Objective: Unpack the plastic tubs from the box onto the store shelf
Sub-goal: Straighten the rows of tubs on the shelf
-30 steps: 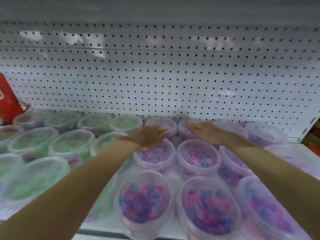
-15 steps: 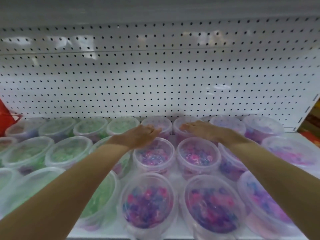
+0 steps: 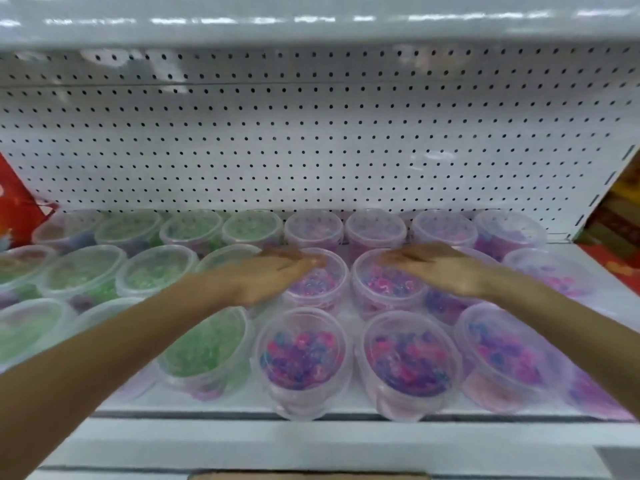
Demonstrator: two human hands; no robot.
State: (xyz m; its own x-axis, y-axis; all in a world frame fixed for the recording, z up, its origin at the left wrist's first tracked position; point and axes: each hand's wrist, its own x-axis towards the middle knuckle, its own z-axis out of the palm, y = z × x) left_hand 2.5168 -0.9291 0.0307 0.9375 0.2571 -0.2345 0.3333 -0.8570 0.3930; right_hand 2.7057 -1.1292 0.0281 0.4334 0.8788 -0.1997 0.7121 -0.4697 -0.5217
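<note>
Left hand [image 3: 266,280] palm-down, fingers [image 3: 301,263] straight and pressed together, holding nothing. Tips over the lid of a clear plastic tub of pink and purple beads [image 3: 317,289] in the middle row; contact lost in blur.

Right hand [image 3: 443,271] likewise flat, its fingers straight and close together, pointing left across the neighbouring pink-bead tub [image 3: 388,292], gripping nothing.

Both tubs upright, lidded, just beside each other. In front of them, more lidded front-row tubs [image 3: 301,362] of pink, purple and blue beads at the shelf's front edge. To the left, green-bead tubs [image 3: 207,351] in the same 3 rows, partly under the left forearm. Back row [image 3: 375,226] of 8 tubs against the pegboard, greens toward the left, purples to the right.

All on a white metal store shelf [image 3: 311,441], with a white pegboard back panel [image 3: 311,150] behind and an upper shelf [image 3: 311,29] overhead. Red packaging [image 3: 17,209] at far left, red and yellow goods [image 3: 620,233] beyond the right upright. Strip of tan cardboard [image 3: 304,475] at the bottom edge of view.
</note>
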